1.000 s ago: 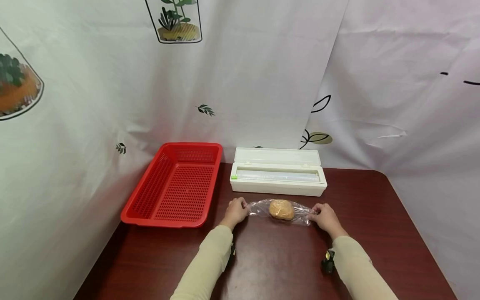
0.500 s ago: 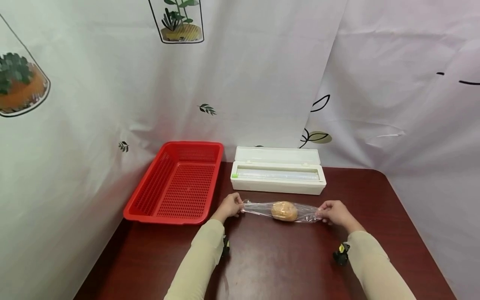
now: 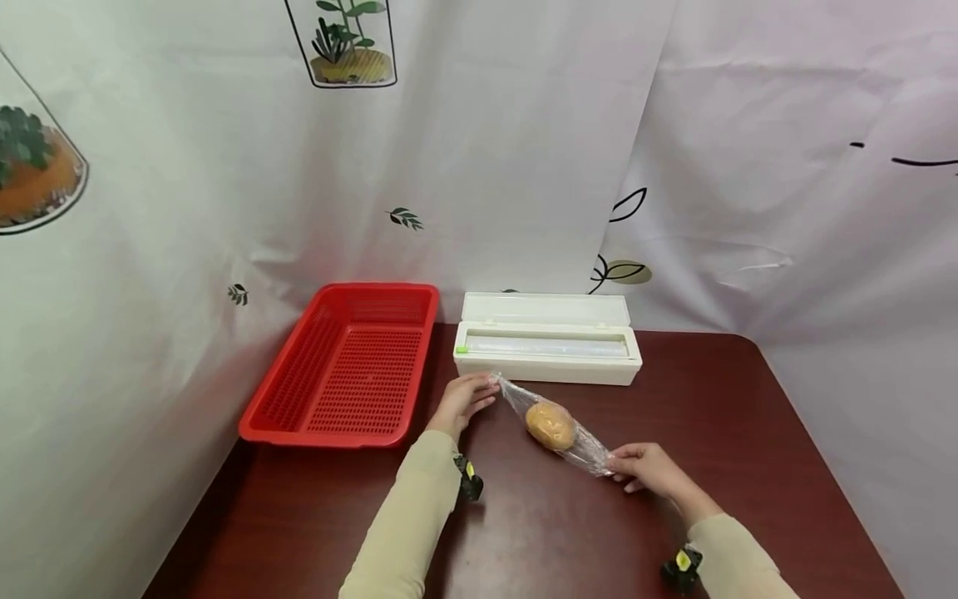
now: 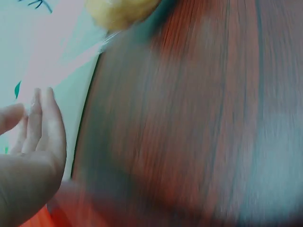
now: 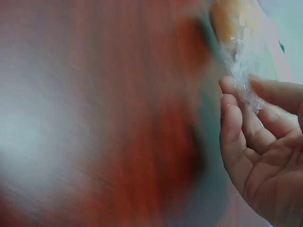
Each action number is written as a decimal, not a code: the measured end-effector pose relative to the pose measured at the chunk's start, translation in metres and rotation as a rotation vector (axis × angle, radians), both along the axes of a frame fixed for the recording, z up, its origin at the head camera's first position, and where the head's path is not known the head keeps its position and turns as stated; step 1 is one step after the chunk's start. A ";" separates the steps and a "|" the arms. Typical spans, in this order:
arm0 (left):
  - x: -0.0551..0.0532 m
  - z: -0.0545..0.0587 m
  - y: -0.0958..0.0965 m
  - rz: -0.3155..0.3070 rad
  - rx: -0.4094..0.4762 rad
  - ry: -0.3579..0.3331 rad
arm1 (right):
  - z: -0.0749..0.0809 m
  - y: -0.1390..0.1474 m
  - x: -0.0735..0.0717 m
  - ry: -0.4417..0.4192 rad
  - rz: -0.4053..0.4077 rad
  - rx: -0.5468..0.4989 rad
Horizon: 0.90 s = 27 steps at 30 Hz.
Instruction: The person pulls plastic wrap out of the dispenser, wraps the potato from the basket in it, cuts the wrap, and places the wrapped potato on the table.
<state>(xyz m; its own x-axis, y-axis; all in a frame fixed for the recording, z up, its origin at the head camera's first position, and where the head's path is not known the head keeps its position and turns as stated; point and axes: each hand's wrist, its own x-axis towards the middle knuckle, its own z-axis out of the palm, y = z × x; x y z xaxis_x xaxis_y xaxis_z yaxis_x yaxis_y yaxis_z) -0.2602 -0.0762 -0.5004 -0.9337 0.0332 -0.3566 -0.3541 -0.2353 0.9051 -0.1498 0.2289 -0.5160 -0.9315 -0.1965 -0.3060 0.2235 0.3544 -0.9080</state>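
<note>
A round golden-brown bread roll (image 3: pixel 550 425) lies wrapped in clear plastic film (image 3: pixel 587 453), whose two ends are gathered narrow. My left hand (image 3: pixel 466 403) pinches the upper-left end between thumb and fingertips. At the lower-right end, my right hand (image 3: pixel 649 467) pinches the bunched film with thumb and fingers. The wrap slants between both hands, apparently just above the table. In the right wrist view the crumpled film tail (image 5: pixel 246 92) sits between thumb and fingers, with the roll (image 5: pixel 232 23) beyond. The left wrist view shows part of the roll (image 4: pixel 120 12) and blurred film.
Behind the hands stands a white cling film box (image 3: pixel 546 372) with its lid up and a film roll inside. A red plastic basket (image 3: pixel 258 424) stands to the left. The dark red wooden table (image 3: pixel 539 532) meets a white printed cloth (image 3: pixel 509 166) at the back.
The hands first drew apart, stretching the film. Since then the right hand has come down toward the person and the left slightly up, so the wrapped roll now slants.
</note>
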 end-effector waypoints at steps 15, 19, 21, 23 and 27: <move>0.004 -0.011 0.049 -0.485 -0.396 0.189 | 0.007 -0.070 0.040 0.558 -0.002 0.697; 0.006 -0.011 0.055 -0.491 -0.487 0.240 | 0.010 -0.081 0.048 0.696 0.127 0.784; 0.006 -0.011 0.060 -0.481 -0.497 0.273 | 0.011 -0.085 0.051 0.776 0.189 0.807; 0.008 -0.012 0.065 -0.467 -0.505 0.301 | 0.013 -0.088 0.053 0.859 0.243 0.827; 0.015 -0.012 0.073 -0.396 -0.599 0.332 | 0.017 -0.088 0.052 0.942 0.277 0.864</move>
<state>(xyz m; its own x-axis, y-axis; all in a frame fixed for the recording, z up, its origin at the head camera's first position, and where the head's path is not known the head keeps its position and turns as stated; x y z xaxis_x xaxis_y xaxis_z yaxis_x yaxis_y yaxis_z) -0.2451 -0.0037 -0.5127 -0.9531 0.2760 -0.1241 0.0008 0.4124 0.9110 -0.0975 0.1411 -0.4992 -0.8165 -0.4843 0.3143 -0.5429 0.8293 -0.1325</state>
